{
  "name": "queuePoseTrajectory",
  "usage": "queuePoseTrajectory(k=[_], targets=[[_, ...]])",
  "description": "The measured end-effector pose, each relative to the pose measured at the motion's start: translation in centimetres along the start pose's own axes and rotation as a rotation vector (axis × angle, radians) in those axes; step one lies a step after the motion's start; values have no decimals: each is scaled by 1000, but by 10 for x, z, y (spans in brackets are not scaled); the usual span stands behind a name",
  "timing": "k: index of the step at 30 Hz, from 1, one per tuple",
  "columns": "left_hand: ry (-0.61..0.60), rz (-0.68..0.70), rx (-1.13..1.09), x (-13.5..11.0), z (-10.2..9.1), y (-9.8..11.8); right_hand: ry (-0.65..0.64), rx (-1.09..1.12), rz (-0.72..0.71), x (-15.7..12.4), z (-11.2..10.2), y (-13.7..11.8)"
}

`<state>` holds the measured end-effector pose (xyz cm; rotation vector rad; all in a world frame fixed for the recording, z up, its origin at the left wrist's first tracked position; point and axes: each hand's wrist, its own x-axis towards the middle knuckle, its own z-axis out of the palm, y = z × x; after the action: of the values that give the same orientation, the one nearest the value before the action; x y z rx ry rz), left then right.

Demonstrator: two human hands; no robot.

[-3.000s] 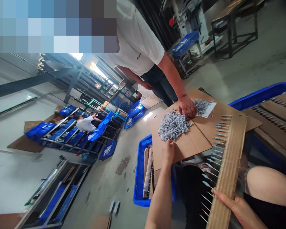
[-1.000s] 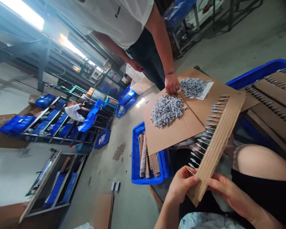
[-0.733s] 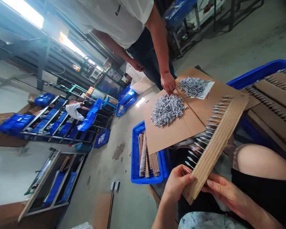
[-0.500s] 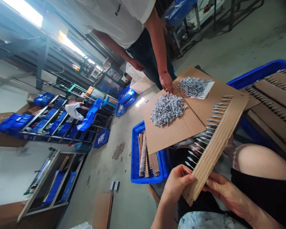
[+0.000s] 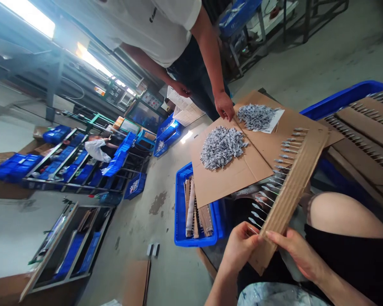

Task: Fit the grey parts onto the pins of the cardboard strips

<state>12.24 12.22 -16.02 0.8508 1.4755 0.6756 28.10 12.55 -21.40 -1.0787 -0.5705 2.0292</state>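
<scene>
You held the card strip [image 5: 290,199] by its lower end | left hand [image 5: 239,246] closed on the pin edge, right hand [image 5: 295,250] closed on the far edge | pins [image 5: 268,191] pointed left | grey pile [image 5: 221,148] lay on a cardboard sheet [image 5: 250,178] beyond your grip

Obstacles: cardboard strip [image 5: 289,199] stands between left hand [image 5: 239,246] and right hand [image 5: 293,253]; metal pins [image 5: 264,195] jut from it just above the left hand (thin tips, poor clearance). Farther up, cardboard sheet [image 5: 232,178] blocks upward passage. Up-left, blue plastic crate [image 5: 180,212] intrudes. Free route: concrete floor [image 5: 166,267], left of the left hand. Right of the right hand, the person's thigh [image 5: 344,214] obstructs.
</scene>
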Motion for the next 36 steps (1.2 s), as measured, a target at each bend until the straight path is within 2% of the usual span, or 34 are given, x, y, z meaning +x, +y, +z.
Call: queuePoseTrajectory(k=[2,6,11,16,20,24,28,30,31,35,36], targets=[[-10,-45,-41,5,-2,-4,29,-14,13,0,2,-2],[87,-128,-174,17,-2,-2,53,-16,38,1,3,-1],[104,-110,-222,26,8,0,156,-61,37,6,3,9],[120,-85,-264,22,18,-1,274,-97,18,9,5,9],[153,-75,-281,20,20,1,214,-66,30,8,7,5],[187,-38,-279,22,13,-5,131,-63,36,3,8,3],[98,-13,-134,32,-5,-7,36,-78,60,-2,6,3],[122,56,5,44,-18,5,20,-93,88,-3,4,6],[181,115,90,52,-24,15,23,-93,96,-4,3,7],[579,350,610,96,-43,69,63,-70,107,-5,-1,13],[608,369,651,109,-45,81,74,-69,96,-5,-1,14]])
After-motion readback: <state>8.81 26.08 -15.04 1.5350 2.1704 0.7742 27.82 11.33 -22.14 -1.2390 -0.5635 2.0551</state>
